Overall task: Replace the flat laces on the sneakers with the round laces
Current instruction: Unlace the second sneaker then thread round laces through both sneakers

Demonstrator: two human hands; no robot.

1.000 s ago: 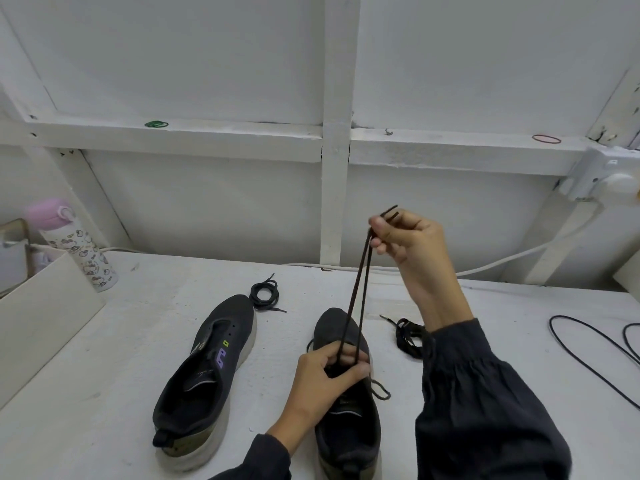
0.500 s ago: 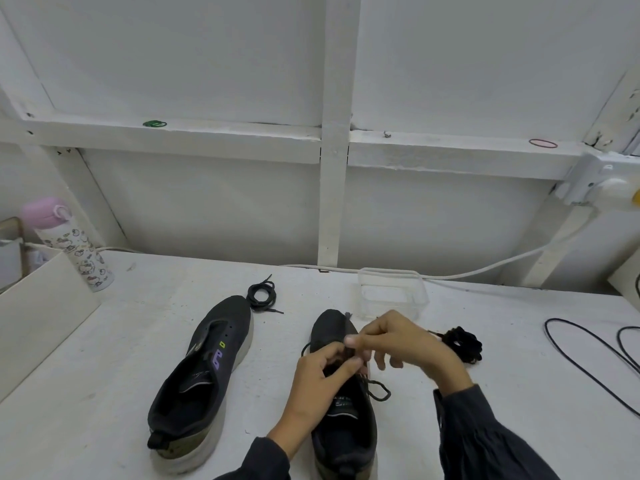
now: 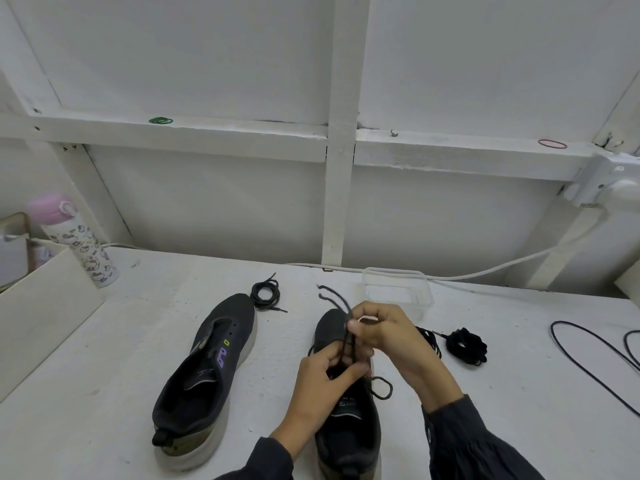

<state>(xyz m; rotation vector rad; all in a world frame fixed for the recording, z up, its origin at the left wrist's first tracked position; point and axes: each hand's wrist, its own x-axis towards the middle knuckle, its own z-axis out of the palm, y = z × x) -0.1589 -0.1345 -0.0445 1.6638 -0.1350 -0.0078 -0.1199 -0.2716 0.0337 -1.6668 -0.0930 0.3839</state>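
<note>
Head view shows us partway through lacing the near sneaker [image 3: 348,431], which lies on the white table [image 3: 104,375] with its toe pointing at the wall. Our left hand [image 3: 322,382] sits low over the eyelets, thumb and fingers curled in a pinch on the round lace [image 3: 346,344] where it meets the shoe. Our right hand [image 3: 391,337] is just above and beyond it, thumb and forefinger closed on both strands together; the two tips poke out past the fingers toward the wall. A slack loop [image 3: 381,389] of the lace spills off the shoe's right side.

The other sneaker [image 3: 207,368] lies just beside it to the left with bare eyelets, and a coiled lace [image 3: 265,294], thin and probably its round one, waits at its toe. A crumpled dark bundle [image 3: 465,344] to the right looks like the removed flat laces.

We judge the step to be threading and evening the lace in the first shoe, with the second shoe not yet begun. Next we need to separate the two strands, draw the slack loop through, and feed each tip into the next eyelet pair; how many rows are done we cannot tell, as our hands hide them
</note>
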